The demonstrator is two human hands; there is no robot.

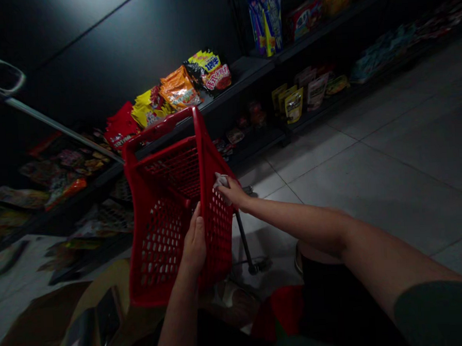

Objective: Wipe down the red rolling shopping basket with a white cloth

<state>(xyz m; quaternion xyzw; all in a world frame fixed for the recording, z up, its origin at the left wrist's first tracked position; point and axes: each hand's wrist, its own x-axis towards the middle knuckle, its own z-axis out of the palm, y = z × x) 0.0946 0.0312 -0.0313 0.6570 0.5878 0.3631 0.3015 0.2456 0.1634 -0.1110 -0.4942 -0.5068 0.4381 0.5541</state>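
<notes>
a red plastic shopping basket hangs tilted in front of the person, its open top facing right and its carrying handle pointing to the far side. the left hand is at the near face of the basket, with the fingers together and pointing up along the perforated wall. the thumb is hard to pick out, but the basket rests against that hand. the right hand reaches in from the right, and the fingers are pressed together, pinching a crumpled white cloth against the basket's right rim. it could be a paper wipe; the view does not settle that. a dark sleeve covers the upper right arm.

just beyond the basket, a thin black pole runs down to a small foot on the pale floor tiles. a grey bar with a looped end crosses the upper left. dark shelving runs along the far and left sides, stocked with bright snack packets and a red packet just beyond the basket's handle. brown cardboard lies at the near left.
</notes>
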